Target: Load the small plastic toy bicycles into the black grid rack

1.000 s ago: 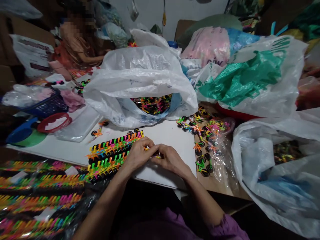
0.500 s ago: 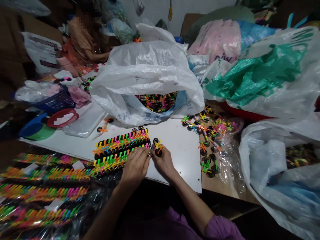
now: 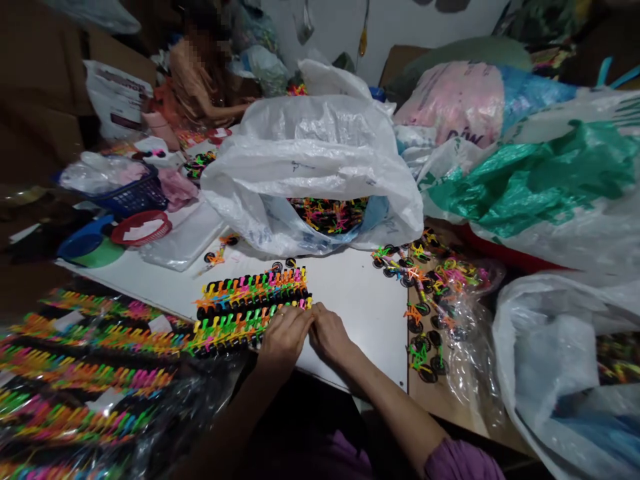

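Observation:
Two rows of small colourful plastic toy bicycles with black wheels stand packed side by side on the white board, a back row (image 3: 255,287) and a front row (image 3: 230,323). My left hand (image 3: 285,333) is closed at the right end of the front row, its fingers against the last toy bicycles. My right hand (image 3: 331,332) meets it there, fingers pinched at a yellow toy bicycle (image 3: 307,303) on the row's end. The fingers hide most of that bicycle. Behind the rows lies a loose orange toy bicycle (image 3: 223,250).
A white sack (image 3: 310,157) full of toy bicycles stands behind the board (image 3: 357,287). Loose toy bicycles (image 3: 425,353) lie at the right, near an open sack (image 3: 530,347). Packed rows (image 3: 100,380) fill the left. A red basket (image 3: 145,233) stands back left; another person (image 3: 200,87) sits beyond.
The yellow toy bicycle in my right hand has moved left to the front row's end. My hands have come together there. The whole view has shifted slightly.

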`<state>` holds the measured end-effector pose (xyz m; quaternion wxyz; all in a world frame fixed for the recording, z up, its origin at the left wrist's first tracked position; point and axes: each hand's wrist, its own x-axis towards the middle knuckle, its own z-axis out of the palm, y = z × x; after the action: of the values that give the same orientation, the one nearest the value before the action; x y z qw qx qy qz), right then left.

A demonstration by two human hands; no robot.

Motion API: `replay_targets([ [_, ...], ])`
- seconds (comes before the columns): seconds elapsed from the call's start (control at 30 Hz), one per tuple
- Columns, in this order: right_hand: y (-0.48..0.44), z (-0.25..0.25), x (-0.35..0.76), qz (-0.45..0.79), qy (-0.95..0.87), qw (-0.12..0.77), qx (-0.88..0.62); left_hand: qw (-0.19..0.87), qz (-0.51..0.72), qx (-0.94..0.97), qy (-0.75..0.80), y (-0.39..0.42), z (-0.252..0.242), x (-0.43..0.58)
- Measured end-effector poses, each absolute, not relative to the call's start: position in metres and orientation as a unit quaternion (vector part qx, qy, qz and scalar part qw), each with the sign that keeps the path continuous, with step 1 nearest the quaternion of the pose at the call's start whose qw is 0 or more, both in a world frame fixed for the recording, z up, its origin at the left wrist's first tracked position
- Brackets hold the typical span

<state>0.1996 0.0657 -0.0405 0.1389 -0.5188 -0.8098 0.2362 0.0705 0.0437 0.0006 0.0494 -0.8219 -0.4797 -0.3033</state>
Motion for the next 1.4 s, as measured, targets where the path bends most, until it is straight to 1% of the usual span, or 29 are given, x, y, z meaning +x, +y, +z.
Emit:
replay_targets([
  [0.07, 0.062, -0.038, 0.201, 0.238, -0.815, 0.146, -0.507, 0.038, -0.293, -0.823, -0.485, 0.041, 0.002, 0.070],
  [0.23, 0.029, -0.041, 0.215, 0.285, -0.782, 0.221, -0.509, 0.027, -0.224, -0.856, -0.465, 0.013, 0.012, 0.076],
  [0.4, 0.023, -0.036, 0.253, 0.403, -0.694, 0.261, -0.536, 0.034, -0.256, -0.859, -0.442, -0.029, 0.029, 0.055],
  [0.47, 0.037, -0.019, 0.266, 0.381, -0.671, 0.311, -0.554, 0.046, -0.254, -0.845, -0.469, -0.037, 0.034, 0.034],
  [0.53, 0.053, 0.006, 0.266, 0.307, -0.696, 0.360, -0.540, 0.050, -0.249, -0.807, -0.532, -0.035, 0.038, 0.014],
  [0.57, 0.060, 0.019, 0.261, 0.273, -0.726, 0.365, -0.514, 0.054, -0.251, -0.783, -0.566, -0.030, 0.040, 0.007],
  [0.6, 0.066, 0.032, 0.253, 0.246, -0.762, 0.353, -0.484, 0.060, -0.254, -0.761, -0.593, -0.025, 0.041, 0.002],
  [0.67, 0.073, 0.048, 0.230, 0.195, -0.833, 0.290, -0.429, 0.072, -0.262, -0.738, -0.618, -0.011, 0.045, -0.001],
  [0.77, 0.077, 0.051, 0.199, 0.132, -0.883, 0.191, -0.409, 0.077, -0.279, -0.744, -0.602, 0.003, 0.050, 0.001],
  [0.87, 0.078, 0.039, 0.185, 0.118, -0.879, 0.173, -0.428, 0.058, -0.282, -0.759, -0.584, -0.003, 0.050, 0.003],
  [1.0, 0.081, 0.030, 0.185, 0.108, -0.871, 0.173, -0.447, -0.020, -0.263, -0.756, -0.599, -0.035, 0.034, -0.002],
  [1.1, 0.082, 0.028, 0.186, 0.102, -0.871, 0.168, -0.450, -0.107, -0.271, -0.719, -0.632, -0.056, 0.011, -0.010],
  [1.2, 0.082, 0.027, 0.189, 0.107, -0.871, 0.167, -0.449, -0.219, -0.274, -0.623, -0.699, -0.064, -0.005, -0.020],
  [1.27, 0.081, 0.027, 0.191, 0.115, -0.869, 0.167, -0.451, -0.292, -0.285, -0.544, -0.733, -0.062, -0.008, -0.024],
  [1.4, 0.072, 0.028, 0.198, 0.120, -0.861, 0.165, -0.467, -0.416, -0.316, -0.422, -0.741, -0.052, -0.002, -0.026],
])
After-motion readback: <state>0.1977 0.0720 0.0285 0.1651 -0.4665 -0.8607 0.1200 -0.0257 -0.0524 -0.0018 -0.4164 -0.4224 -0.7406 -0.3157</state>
